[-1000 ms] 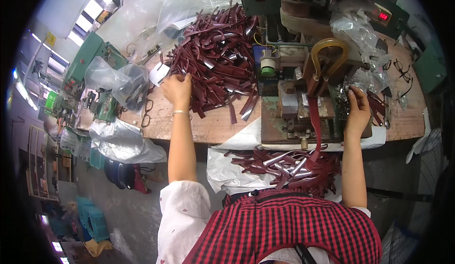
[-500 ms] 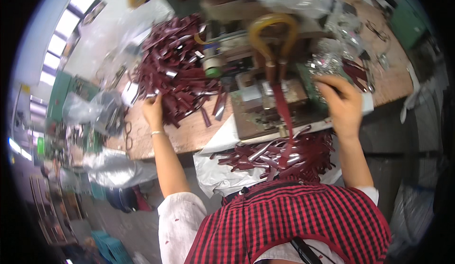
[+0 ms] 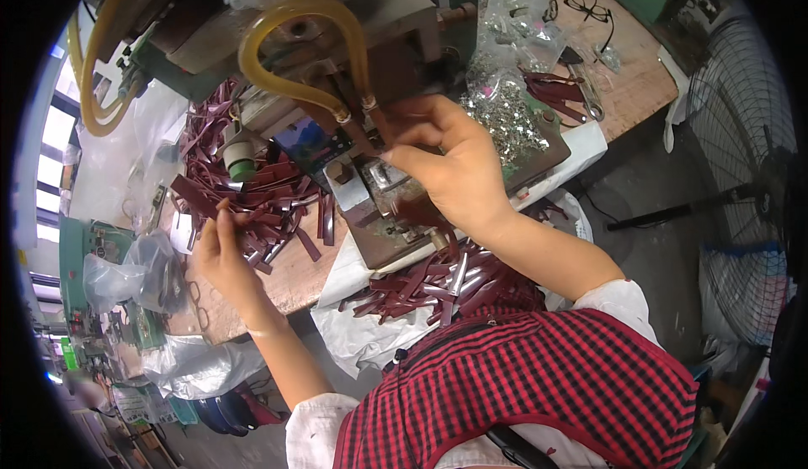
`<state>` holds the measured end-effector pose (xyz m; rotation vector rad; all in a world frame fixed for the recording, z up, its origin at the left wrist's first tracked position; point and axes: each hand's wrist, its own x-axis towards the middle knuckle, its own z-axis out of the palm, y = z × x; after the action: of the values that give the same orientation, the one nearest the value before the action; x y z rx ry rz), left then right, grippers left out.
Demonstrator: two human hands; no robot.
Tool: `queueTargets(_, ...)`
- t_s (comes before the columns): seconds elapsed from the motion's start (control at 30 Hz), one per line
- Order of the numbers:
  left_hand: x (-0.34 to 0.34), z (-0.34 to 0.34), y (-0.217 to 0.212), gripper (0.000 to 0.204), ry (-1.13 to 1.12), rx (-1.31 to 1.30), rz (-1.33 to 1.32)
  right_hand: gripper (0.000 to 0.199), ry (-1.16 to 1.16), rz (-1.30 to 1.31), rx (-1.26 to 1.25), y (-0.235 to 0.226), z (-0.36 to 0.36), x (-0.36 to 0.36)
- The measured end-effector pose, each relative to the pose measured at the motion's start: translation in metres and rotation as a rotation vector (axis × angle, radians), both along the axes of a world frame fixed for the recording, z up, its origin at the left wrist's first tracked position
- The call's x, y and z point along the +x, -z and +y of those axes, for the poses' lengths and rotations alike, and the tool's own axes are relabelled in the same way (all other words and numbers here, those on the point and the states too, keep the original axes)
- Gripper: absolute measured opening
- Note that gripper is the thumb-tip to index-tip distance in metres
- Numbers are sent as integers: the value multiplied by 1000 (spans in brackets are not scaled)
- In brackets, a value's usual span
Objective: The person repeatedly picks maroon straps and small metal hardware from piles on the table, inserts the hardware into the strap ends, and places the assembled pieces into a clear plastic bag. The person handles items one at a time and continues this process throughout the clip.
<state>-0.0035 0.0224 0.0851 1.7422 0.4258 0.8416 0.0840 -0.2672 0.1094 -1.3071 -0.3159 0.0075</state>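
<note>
My left hand (image 3: 223, 259) is closed at its fingertips on a dark red flat strip (image 3: 192, 193), over a heap of like strips (image 3: 278, 196) on the bench. At the bench press, my right hand (image 3: 450, 162) reaches in with curled fingers and thumb beside the metal die block (image 3: 383, 174); what lies between its fingertips is hidden. A yellow looped tube (image 3: 252, 44) runs down to the press just left of that hand. Below the press, more dark red strips with shiny parts (image 3: 438, 288) lie in my lap on a white sheet (image 3: 358, 322).
Small shiny metal pieces (image 3: 509, 120) and clear plastic bags lie right of the press. Farther right are eyeglass frames (image 3: 589, 6), pliers (image 3: 585, 90) and a few red strips (image 3: 555, 90). A large caged fan (image 3: 741, 174) stands at the right. Clear bags (image 3: 139, 280) lie at the left.
My right hand has moved left from beside the press in to its die. My left hand now lifts a strip at the heap. The view has turned, and the press appears farther left.
</note>
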Motion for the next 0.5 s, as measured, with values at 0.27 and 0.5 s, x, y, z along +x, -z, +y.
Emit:
queueTargets(0.27, -25, -152, -37, 41, 1102, -809, 339, 37, 271, -494, -672, -1, -76, -13)
queueTargets(0.5, 3, -174, -32, 54, 1216, -1133, 492, 31, 660, -515, -1249, 91, -132, 10)
